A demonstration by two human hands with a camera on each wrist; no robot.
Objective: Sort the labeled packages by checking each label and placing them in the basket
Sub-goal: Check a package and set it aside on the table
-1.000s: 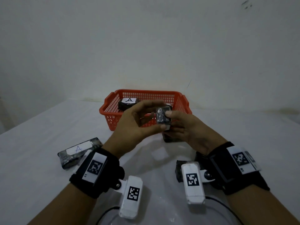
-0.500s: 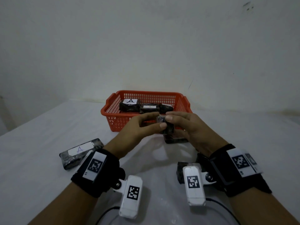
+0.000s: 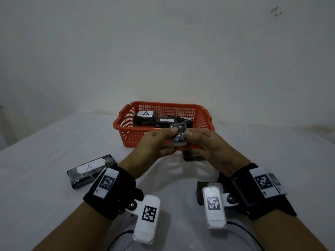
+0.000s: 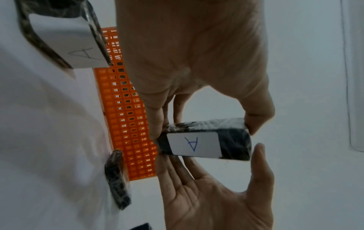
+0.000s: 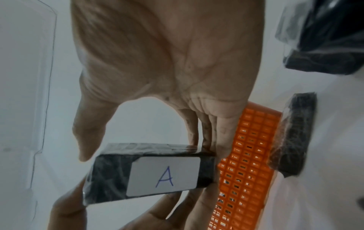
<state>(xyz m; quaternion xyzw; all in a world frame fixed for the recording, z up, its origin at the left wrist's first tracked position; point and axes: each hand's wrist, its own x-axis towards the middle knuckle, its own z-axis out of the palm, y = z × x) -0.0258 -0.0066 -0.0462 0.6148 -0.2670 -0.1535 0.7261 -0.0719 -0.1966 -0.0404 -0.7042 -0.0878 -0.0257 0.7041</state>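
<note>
The held package [image 3: 178, 134], black-wrapped with a white label marked "A" facing your wrists, is up off the table [image 3: 45, 142], pinched between both your hands just in front of the red basket's [image 3: 163, 105] near wall. Your left hand [image 3: 154, 147] grips it with the thumb on its upper end and the fingers curled under its lower end; your right hand [image 3: 206, 145] meets it from the other side, fingers on the lower end, though in the left wrist view that thumb stands just clear of the wrap. The label [image 5: 165, 175] reads plainly in both wrist views. Inside the basket lie three dark packages, the leftmost one [image 3: 144, 117] showing an "A" on top, the middle one [image 3: 166, 121] a smaller label. On the table, another labelled package [image 3: 91, 170] marked "A" sits toward the left edge beside your left wrist, a dark package [image 3: 192, 156] rests against the basket's near wall under your right hand, and one more package [image 3: 199, 194] lies partly hidden behind your right wrist camera.
</note>
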